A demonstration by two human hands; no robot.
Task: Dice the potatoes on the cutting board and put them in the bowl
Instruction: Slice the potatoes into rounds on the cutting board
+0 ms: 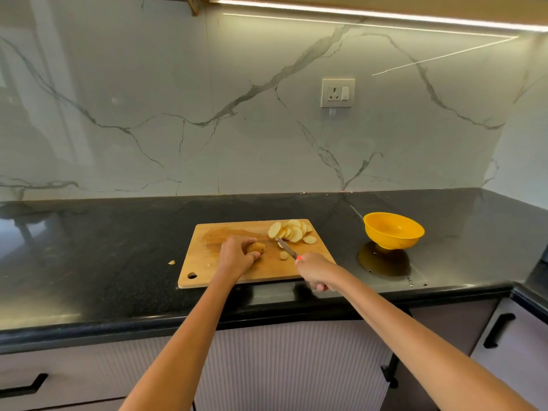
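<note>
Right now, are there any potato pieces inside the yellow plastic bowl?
No, the yellow plastic bowl looks empty inside, and the pale round potato slices lie on the wooden cutting board.

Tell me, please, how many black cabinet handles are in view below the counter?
3: one handle at the lower left, one between the forearms near the right arm, partly hidden, and one at the right corner cabinet. Others may lie outside the view.

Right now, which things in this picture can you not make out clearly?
- Potato, head view: mostly covered by the left hand; remaining size unclear.
- Knife handle: hidden inside the right hand.
- Small piece on the counter left of the cutting board: too small to identify.
</note>
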